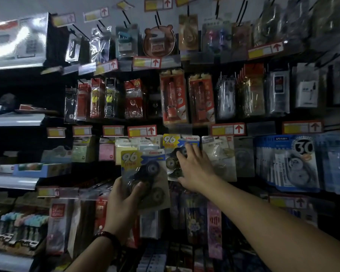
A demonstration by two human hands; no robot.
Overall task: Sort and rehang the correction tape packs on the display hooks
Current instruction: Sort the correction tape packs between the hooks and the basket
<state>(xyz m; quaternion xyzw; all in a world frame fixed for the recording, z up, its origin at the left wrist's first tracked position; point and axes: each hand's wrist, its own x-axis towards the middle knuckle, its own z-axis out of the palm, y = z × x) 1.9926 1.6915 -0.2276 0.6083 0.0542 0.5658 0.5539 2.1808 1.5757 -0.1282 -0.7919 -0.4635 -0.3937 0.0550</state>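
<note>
Sorting part done, by my reading. Left hand (124, 203) grips one correction tape pack (143, 173) marked 96, fingers (140, 186) closed round its lower half, held off the display wall, just below the row of price tags (142, 131). Right hand (194, 169) lies spread on a matching hung pack (175, 152) on its hook, fingers loose, pressing not gripping; the hook itself is hidden. Just right of it hangs a pale pack (220, 154), then blue packs (289, 161) towards the wall's right edge. Left to do: hang the held pack, likely with its twin. How many others are misplaced, I cannot tell.
</note>
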